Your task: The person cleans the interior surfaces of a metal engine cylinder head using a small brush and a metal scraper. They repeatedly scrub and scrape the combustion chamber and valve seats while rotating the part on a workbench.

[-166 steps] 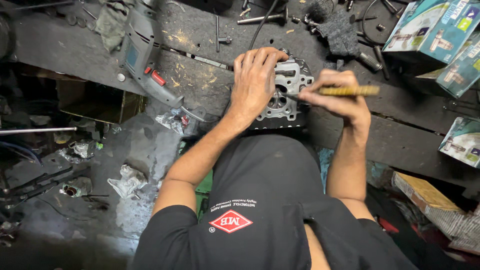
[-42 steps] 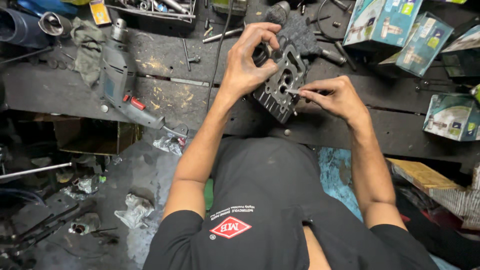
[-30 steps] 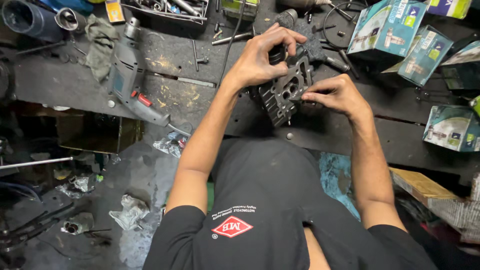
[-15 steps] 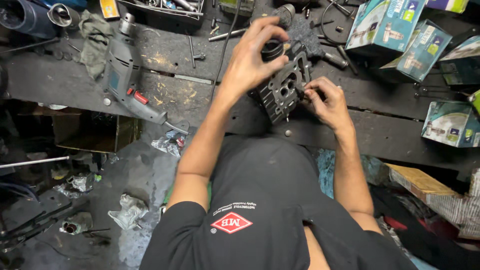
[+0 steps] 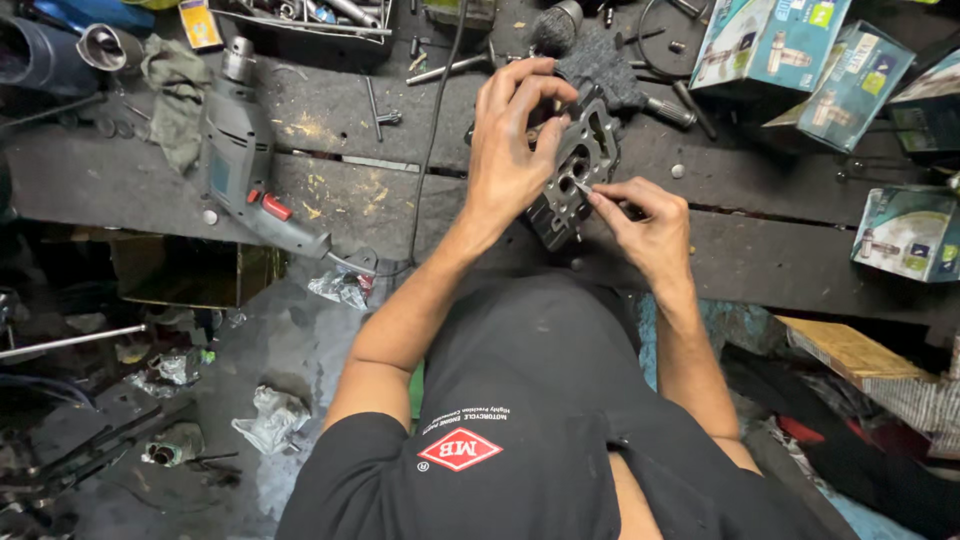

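Grey metal engine part (image 5: 578, 170) stood tilted on a dark wooden bench (image 5: 330, 190), gripped along its top edge by the left hand (image 5: 510, 150). Right hand (image 5: 650, 225) pinched a thin tool (image 5: 590, 192), tip at a port. Holding the part steady and scraping lightly would likely work best; a drill (image 5: 245, 165) lay well apart, left

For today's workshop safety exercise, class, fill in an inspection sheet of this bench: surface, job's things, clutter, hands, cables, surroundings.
Surface: dark wooden bench, dusty, gaps between planks.
Job's things: dark metal engine part, tilted up on the bench edge.
Clutter: grey electric drill, rag, loose bolts, teal cartons.
Hands: left hand grips the part; right hand holds a thin tool to it.
Cables: black cord across the bench.
Surroundings: floor with crumpled scraps, metal bits.
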